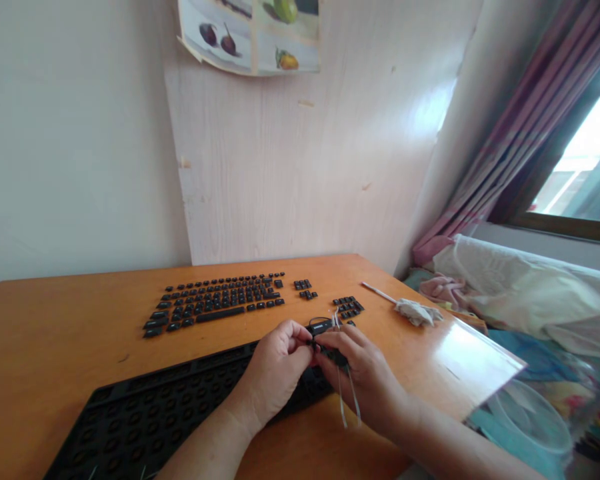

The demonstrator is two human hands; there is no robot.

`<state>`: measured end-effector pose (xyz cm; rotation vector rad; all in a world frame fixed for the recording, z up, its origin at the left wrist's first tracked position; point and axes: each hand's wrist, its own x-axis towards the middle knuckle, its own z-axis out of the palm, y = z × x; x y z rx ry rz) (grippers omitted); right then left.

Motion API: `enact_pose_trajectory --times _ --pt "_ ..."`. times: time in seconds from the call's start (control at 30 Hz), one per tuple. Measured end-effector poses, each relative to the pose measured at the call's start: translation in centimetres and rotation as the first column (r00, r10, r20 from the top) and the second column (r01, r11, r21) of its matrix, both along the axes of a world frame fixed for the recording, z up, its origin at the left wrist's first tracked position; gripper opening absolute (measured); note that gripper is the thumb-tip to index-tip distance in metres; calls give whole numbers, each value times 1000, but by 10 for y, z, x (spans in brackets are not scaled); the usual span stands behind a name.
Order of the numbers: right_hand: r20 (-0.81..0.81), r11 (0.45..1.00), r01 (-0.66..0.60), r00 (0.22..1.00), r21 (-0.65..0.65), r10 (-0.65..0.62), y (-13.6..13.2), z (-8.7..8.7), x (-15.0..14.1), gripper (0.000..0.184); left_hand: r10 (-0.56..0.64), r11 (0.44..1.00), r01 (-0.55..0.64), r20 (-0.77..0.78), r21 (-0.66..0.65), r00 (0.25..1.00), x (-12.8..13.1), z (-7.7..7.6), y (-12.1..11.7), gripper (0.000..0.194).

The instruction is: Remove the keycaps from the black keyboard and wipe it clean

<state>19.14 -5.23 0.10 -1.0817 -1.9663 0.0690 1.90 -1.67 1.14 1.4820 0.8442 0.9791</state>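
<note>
My left hand and my right hand meet above the right part of a black keyboard, whose keycaps are off over the part that shows. Between the fingertips of both hands is a small black keycap, mostly hidden. The fingers of each hand are closed in a pinch. A wire keycap puller is also held in my right hand; its pale wires stick out above and below the fingers. My forearms and hands cover part of the keyboard.
Removed black keycaps lie in rows behind the keyboard on the orange wooden table. Smaller groups, including number-pad keycaps, sit to the right. Farther right are a white stick and a crumpled grey-white cloth. The wall rises behind.
</note>
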Motion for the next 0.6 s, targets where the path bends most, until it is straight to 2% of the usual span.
enact_pose_trajectory --times 0.2,0.43,0.6 --pt "177 997 72 982 -15 -68 -1 2 1 19 -18 1000 18 -43 3 999 -1 -1 1 9" --pt "206 996 64 977 -59 -51 -2 8 10 17 -76 997 75 -86 -17 993 -1 1 -2 17" --pt "140 987 150 980 -49 -142 15 13 49 14 48 999 -47 -124 13 991 -2 5 -1 28"
